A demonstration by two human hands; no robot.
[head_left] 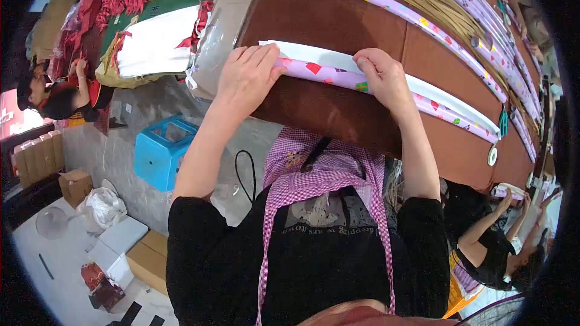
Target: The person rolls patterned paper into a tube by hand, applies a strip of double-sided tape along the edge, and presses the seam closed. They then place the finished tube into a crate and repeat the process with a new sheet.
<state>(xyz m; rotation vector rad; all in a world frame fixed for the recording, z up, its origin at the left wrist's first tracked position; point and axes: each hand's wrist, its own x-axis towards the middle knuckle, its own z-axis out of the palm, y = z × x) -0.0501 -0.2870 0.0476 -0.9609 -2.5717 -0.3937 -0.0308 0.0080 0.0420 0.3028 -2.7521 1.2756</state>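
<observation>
A long roll of lilac gift wrapping paper (314, 71) with red and green printed motifs lies along the near edge of the brown-covered table (296, 99). Its white underside shows as a strip along the far side. My left hand (251, 72) is closed over the roll's left end, thumb pressed on the printed side. Farther right, my right hand (383, 78) grips the same roll with fingers bent over it. The roll runs on past my right hand towards a white tape ring (492, 156) near the table's right end.
Another patterned roll (399, 9) and a bundle of brown strips (417, 0) lie farther back. A blue stool (163, 151) stands on the floor at left. Other people (495, 241) work at right and far left. Cardboard boxes (148, 259) sit lower left.
</observation>
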